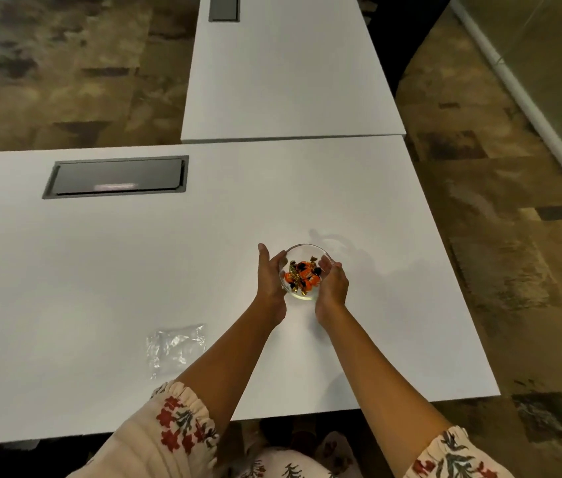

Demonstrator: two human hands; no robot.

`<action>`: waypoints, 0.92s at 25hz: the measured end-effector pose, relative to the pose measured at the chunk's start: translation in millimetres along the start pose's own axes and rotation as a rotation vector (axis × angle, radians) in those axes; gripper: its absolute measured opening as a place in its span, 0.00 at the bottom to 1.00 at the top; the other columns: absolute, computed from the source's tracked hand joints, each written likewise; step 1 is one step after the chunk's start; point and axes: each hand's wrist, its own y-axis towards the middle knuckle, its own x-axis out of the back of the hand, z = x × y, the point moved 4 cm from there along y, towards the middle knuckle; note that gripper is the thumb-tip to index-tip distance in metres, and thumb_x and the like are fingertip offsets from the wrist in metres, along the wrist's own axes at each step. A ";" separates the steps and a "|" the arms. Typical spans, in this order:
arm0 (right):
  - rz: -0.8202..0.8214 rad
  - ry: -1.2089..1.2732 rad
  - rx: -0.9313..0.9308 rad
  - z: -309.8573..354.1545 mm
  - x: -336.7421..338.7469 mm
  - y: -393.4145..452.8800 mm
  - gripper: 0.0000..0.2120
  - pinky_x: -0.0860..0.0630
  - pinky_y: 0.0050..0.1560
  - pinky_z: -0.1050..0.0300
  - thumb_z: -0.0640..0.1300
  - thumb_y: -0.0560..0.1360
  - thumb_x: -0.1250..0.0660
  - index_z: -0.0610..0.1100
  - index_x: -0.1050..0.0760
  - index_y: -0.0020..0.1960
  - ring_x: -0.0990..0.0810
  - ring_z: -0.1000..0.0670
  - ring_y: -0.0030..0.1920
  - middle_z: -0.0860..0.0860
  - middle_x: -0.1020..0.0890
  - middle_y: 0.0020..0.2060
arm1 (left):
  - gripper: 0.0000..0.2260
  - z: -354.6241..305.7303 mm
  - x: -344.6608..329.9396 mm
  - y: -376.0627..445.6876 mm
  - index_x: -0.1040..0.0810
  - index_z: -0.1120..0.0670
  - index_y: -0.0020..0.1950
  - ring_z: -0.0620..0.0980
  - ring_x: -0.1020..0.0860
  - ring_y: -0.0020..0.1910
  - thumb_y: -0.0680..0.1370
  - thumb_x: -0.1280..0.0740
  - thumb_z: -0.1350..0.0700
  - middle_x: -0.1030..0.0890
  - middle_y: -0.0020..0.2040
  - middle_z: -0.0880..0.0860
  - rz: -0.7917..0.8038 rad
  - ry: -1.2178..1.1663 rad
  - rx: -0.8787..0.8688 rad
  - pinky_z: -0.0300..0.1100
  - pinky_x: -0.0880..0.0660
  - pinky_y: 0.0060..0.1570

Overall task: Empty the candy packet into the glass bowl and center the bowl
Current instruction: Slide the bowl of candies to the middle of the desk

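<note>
Now both hands cup the bowl point(302, 272) just right of the frame's centre: the left hand point(270, 276) lies flat against its left wall with fingers nearly straight and pointing up the frame, while the right hand point(333, 284) curls round its right wall, fingers wrapped over the rim. Each grip is a half-open cradle pressed to the glass, not a closed fist. Whether the bowl rests on the bench point(100, 270) or is lifted slightly, I cannot tell. Inside it sit the candies point(302, 276), orange and dark wrapped pieces heaped in the middle. The packet point(174, 348) lies flat and clear in the lower left of centre, well apart from the bowl and seemingly empty, so pouring looks done and centring is the step in hand.

To do it well, I judge the bowl should slide rather than be carried, with even pressure from both palms so the glass does not tip or spin and the heap stays inside. It seems to sit right of the bench's middle, so the move probably goes leftward.

Room is generous: bare white surface spreads left and up the frame. The right edge is nearest. A dark hatch point(116, 176) sits in the upper left, clear of any likely path.
</note>
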 end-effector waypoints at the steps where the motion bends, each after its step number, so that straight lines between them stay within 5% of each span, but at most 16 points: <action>1: 0.006 -0.009 0.002 4.3 -10.9 2.0 0.22 0.27 0.62 0.50 0.50 0.84 0.52 0.46 0.23 0.65 0.23 0.44 0.64 0.47 0.20 0.63 | 0.35 -9.2 3.5 4.2 0.29 0.53 0.74 0.51 0.23 0.57 0.81 0.56 0.31 0.24 0.65 0.51 -0.006 -0.021 -0.010 0.50 0.34 0.60; 3: 0.024 -0.028 0.001 10.6 -30.9 6.7 0.21 0.26 0.64 0.48 0.51 0.83 0.51 0.46 0.24 0.66 0.23 0.43 0.64 0.47 0.20 0.64 | 0.34 -26.5 11.3 12.2 0.27 0.51 0.71 0.47 0.22 0.50 0.81 0.56 0.31 0.23 0.60 0.50 -0.026 -0.056 -0.016 0.50 0.33 0.60; 8: 0.072 -0.075 -0.018 16.1 -74.9 18.3 0.22 0.27 0.61 0.50 0.52 0.84 0.52 0.47 0.24 0.67 0.23 0.44 0.63 0.47 0.21 0.65 | 0.35 -57.4 32.8 33.5 0.29 0.53 0.75 0.52 0.24 0.59 0.80 0.54 0.31 0.25 0.71 0.52 -0.059 -0.112 -0.015 0.50 0.33 0.60; 16: 0.087 -0.138 -0.034 17.2 -103.3 46.9 0.23 0.30 0.56 0.54 0.52 0.84 0.53 0.47 0.24 0.66 0.25 0.48 0.59 0.48 0.22 0.65 | 0.31 -70.4 44.6 70.4 0.27 0.52 0.68 0.46 0.23 0.48 0.80 0.52 0.31 0.20 0.52 0.46 -0.098 -0.133 0.035 0.50 0.32 0.59; 23: 0.108 -0.197 -0.054 13.4 -107.2 70.5 0.22 0.31 0.56 0.54 0.52 0.83 0.52 0.47 0.23 0.65 0.24 0.47 0.60 0.47 0.22 0.65 | 0.28 -65.5 38.7 88.5 0.23 0.51 0.59 0.53 0.20 0.56 0.81 0.53 0.33 0.18 0.52 0.49 -0.075 -0.087 0.032 0.49 0.24 0.55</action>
